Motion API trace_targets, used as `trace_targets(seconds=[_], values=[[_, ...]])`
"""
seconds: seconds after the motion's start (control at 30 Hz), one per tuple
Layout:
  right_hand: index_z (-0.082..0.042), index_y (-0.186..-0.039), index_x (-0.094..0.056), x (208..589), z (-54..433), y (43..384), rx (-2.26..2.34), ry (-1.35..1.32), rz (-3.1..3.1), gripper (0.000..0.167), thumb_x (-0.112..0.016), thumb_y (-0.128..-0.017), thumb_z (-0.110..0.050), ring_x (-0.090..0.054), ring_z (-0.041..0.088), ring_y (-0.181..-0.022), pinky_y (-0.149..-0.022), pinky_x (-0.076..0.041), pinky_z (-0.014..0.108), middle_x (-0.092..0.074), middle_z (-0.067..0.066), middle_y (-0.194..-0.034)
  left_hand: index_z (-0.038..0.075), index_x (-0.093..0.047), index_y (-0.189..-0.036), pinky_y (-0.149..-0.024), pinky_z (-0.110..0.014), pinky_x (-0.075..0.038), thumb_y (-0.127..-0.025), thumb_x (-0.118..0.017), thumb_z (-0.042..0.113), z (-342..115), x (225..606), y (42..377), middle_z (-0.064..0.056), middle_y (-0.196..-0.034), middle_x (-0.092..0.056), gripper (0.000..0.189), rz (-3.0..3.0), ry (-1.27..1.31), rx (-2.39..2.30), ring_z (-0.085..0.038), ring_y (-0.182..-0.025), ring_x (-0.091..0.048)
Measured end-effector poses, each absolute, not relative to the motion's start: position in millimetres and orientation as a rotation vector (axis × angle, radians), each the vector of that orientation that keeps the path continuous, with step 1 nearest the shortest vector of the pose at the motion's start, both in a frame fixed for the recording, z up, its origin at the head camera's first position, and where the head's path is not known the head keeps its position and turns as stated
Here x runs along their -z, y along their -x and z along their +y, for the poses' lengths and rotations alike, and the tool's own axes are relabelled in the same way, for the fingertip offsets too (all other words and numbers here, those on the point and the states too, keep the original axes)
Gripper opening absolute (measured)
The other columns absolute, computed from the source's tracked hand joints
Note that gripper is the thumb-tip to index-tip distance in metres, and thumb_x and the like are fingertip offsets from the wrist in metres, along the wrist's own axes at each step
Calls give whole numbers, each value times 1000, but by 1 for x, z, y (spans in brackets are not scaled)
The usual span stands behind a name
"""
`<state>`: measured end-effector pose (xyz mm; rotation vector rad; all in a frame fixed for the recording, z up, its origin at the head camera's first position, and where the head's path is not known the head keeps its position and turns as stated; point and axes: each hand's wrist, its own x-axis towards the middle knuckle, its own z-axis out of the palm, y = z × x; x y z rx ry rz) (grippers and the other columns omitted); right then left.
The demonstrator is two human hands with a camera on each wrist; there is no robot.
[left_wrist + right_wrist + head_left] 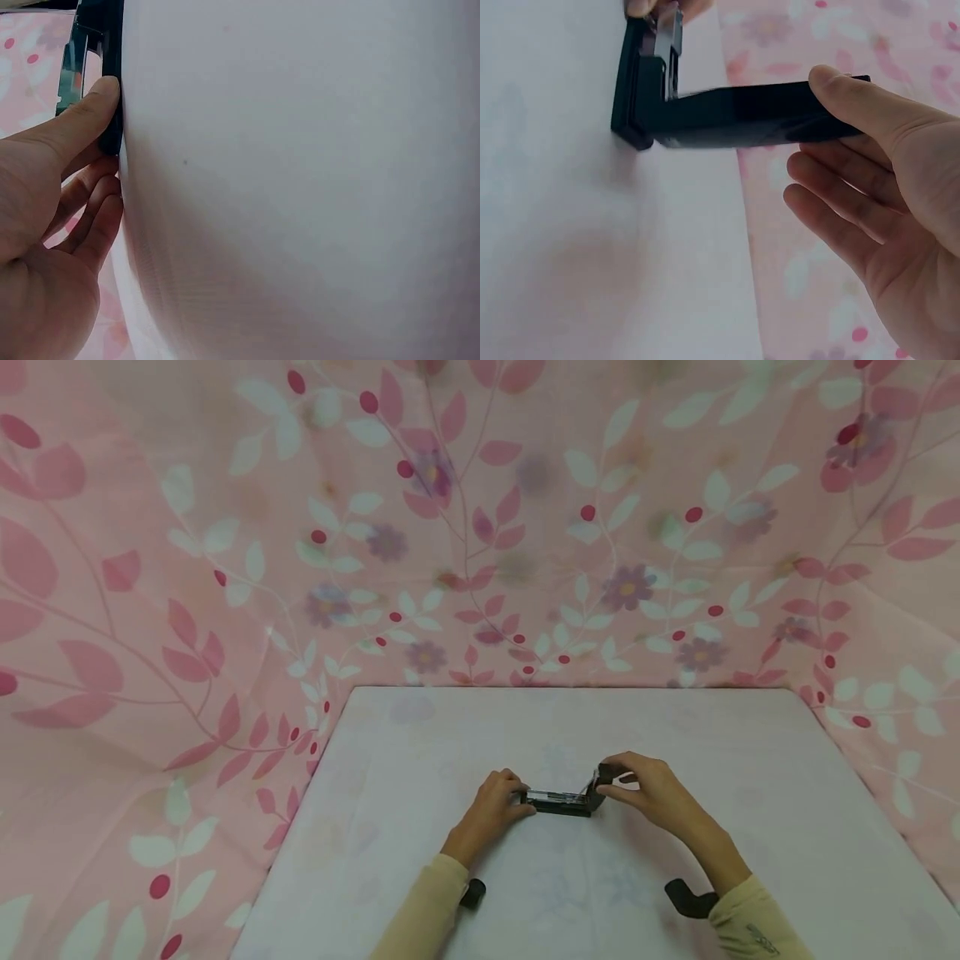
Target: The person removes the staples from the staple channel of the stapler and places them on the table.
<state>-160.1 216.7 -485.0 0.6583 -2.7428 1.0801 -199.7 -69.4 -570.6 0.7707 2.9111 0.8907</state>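
A black stapler (558,807) lies on the white-covered table, opened out, with its top arm (754,114) swung up steeply from the base at the right end. My left hand (491,808) grips the left end of the base, thumb along the near side, as the left wrist view also shows. With thumb and fingers my right hand (654,789) pinches the free end of the raised arm. A metal staple channel (669,45) shows along the base in the right wrist view. The remaining right fingers are loosely bent below the arm.
The table (420,735) has a pale cloth cover. Pink flowered cloth (480,527) hangs behind it and along both sides. Black wrist-worn devices sit by the left sleeve (423,902) and the right sleeve (753,922).
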Motion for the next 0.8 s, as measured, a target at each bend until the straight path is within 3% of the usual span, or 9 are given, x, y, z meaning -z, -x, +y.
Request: trace_targets(seconds=[0.37, 0.8], values=[[-1, -111, -67, 506, 263, 145, -1026, -498, -2785, 36, -80, -80, -16, -70, 30, -88, -77, -57, 42, -72, 10, -100, 10, -76, -106, -79, -26, -45, -78, -82, 31, -69, 573, 203, -2, -103, -66, 35, 2925, -767, -871, -15, -92, -54], [3, -109, -67, 530, 274, 142, -955, -400, -2850, 37, -81, -77, -9, -70, 27, -83, -71, -58, 36, -72, 11, -93, 9, -76, -107, -81, -29, -45, -78, -82, 30, -69, 572, 201, -3, -104, -66, 36, 2928, -769, -901, -17, -94, -55]])
